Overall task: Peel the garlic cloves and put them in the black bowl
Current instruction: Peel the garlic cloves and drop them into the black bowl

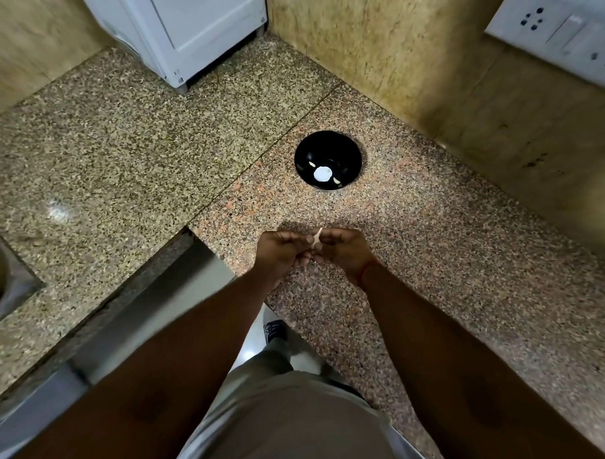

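Garlic clove pinched between both hands near table's front edge; better peeled slowly, skin strip drawn clear, bowl just beyond.

No words, numbers or brand names are showing clearly enough to read anywhere. The white machine at the back is carrying a tiny dark mark on its lower edge, but it is too small to make out. The white switch plate on the wall is showing only holes and a switch, with no letters on it.
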